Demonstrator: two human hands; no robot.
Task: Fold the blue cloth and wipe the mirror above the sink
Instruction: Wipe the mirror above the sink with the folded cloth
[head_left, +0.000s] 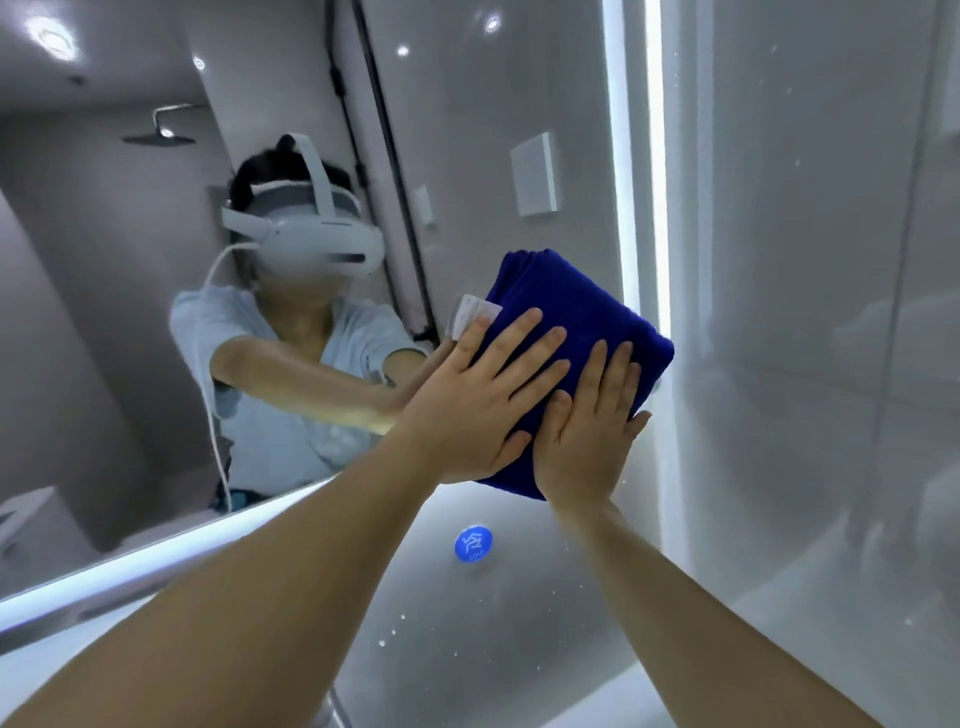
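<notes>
Glossy grey bathroom walls surround a large mirror, which has a bright light strip running down its right edge and another along its bottom edge. The blue cloth is folded into a thick pad and lies flat against the glass in the lower right corner of the mirror, with its right side reaching the vertical strip. Both hands are on it. The left hand is spread wide, fingers straight, with its palm pressing the left and middle part of the cloth. The right hand lies just beside it, fingers also straight and flat, pressing the lower right part, and the two hands touch near the thumbs. A small white tag sticks out from the cloth's upper left edge, by the left hand's fingertips. Below the mirror, a round blue sticker marked COLD sits on the shiny grey surface, with a few pale specks scattered near it. The glass reflects a person in a pale top wearing a white headset, both arms stretched toward the cloth, and a shower head behind.
</notes>
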